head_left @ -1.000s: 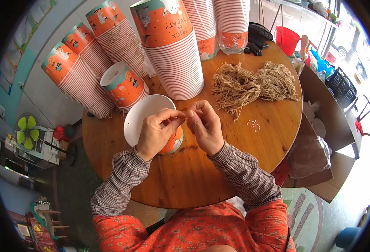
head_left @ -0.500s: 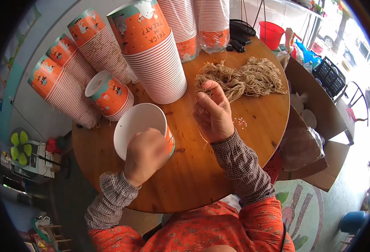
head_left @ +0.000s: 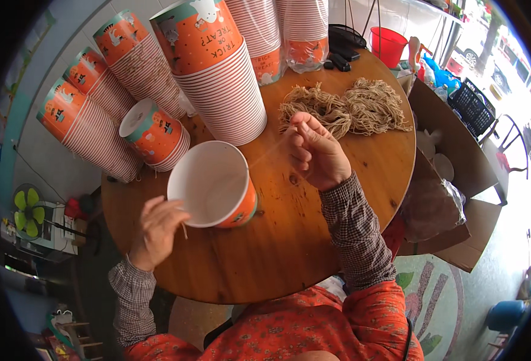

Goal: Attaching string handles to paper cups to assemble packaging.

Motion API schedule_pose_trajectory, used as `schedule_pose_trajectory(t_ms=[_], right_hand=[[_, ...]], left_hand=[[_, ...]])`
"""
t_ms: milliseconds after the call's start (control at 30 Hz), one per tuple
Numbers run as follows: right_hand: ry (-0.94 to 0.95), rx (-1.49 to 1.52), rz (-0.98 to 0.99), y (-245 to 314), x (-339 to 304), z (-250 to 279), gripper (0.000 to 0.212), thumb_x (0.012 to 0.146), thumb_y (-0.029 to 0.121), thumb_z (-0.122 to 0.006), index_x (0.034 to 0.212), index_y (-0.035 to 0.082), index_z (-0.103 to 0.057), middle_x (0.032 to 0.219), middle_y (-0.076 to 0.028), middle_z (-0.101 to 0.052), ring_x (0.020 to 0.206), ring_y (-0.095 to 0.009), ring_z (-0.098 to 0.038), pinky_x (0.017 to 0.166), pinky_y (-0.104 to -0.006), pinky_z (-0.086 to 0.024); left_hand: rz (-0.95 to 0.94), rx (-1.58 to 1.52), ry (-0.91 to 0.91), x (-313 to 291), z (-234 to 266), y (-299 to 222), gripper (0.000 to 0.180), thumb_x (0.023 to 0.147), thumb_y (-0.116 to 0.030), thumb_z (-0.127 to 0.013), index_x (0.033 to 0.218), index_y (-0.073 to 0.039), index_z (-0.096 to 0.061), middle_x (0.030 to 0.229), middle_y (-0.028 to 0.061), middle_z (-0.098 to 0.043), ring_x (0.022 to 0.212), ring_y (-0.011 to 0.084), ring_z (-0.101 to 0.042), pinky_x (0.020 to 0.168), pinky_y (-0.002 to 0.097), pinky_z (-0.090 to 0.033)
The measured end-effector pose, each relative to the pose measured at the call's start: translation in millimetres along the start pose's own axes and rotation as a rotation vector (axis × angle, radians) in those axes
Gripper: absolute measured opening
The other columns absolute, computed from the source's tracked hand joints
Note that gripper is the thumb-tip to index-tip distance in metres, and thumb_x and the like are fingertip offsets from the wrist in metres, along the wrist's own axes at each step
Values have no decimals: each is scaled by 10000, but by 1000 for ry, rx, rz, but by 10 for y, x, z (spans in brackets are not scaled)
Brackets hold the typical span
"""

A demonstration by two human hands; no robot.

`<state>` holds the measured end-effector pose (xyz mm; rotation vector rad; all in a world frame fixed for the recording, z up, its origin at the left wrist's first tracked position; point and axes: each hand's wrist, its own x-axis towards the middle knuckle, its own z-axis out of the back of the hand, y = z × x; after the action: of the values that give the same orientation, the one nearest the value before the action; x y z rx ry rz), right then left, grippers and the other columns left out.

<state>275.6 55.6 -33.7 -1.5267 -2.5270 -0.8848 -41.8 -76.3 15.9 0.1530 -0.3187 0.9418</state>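
A white-lined orange paper bucket (head_left: 239,207) stands in front of me, tilted with its mouth toward me. My left hand (head_left: 156,231) is at its near-left rim, fingertips pinched on a short cord end (head_left: 185,231) that sticks out below them. To the right of the bucket, my right hand (head_left: 321,150) is raised with thumb and finger pinched together. A thin, blurred cord runs from the bucket's right side up to these fingers. Just beyond the right hand lies a bundle of tan cord (head_left: 374,108) in two loose hanks.
Tall nested stacks of the same buckets (head_left: 220,90) stand along the far and left table edge, with a short stack (head_left: 156,135) nearer. Black objects (head_left: 341,54) and a red pail (head_left: 388,47) are beyond. Open cardboard boxes (head_left: 452,138) stand right of the round wooden table (head_left: 265,271).
My left hand has moved from the bucket's right side to its near-left rim. My right hand has shifted slightly right, and the cord stretches between it and the bucket.
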Motion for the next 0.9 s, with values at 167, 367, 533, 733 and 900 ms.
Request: schedule_pose_trajectory(t_ms=[167, 367, 533, 733, 900], right_hand=[[-45, -74, -12, -122, 39, 40, 180, 957, 85, -519, 1111, 45, -603, 960, -52, -649, 834, -137, -634, 696, -279, -532], [-64, 67, 28, -352, 63, 60, 194, 941, 16, -521, 1119, 42, -593, 1051, -78, -644, 964, -165, -629, 852, -310, -537], [28, 322, 1, -461, 2, -112, 222, 941, -8, -504, 1149, 39, -567, 1082, -97, -632, 994, -169, -620, 869, -298, -541], [47, 337, 0, -478, -41, -113, 248, 929, -44, -495, 1147, 41, -577, 1104, -93, -580, 989, -158, -592, 868, -283, -539], [-165, -1139, 356, -405, 43, -132, 204, 922, 13, -552, 1120, 3, -601, 999, -73, -638, 875, -145, -620, 775, -287, -519]], left_hand=[[165, 225, -304, -48, -60, 222, 275, 817, 74, -513, 1048, -4, -641, 1068, 140, -601, 1105, 341, -566, 933, 427, -449], [145, -375, -427, 250, -185, -729, 264, 812, 85, -593, 1062, 16, -642, 1018, 162, -651, 939, 303, -648, 803, 357, -530], [387, -896, -239, 602, -501, -1147, 419, 873, -11, -632, 1264, 48, -494, 1007, 164, -658, 890, 198, -685, 747, 277, -553], [568, -1389, -152, 687, -795, -1043, 197, 922, -55, -590, 1075, 68, -570, 847, 126, -672, 744, 139, -686, 649, 232, -548], [409, -762, -201, 774, -312, -928, 68, 902, -32, -584, 909, 35, -586, 757, 114, -647, 600, 179, -648, 525, 285, -490]])
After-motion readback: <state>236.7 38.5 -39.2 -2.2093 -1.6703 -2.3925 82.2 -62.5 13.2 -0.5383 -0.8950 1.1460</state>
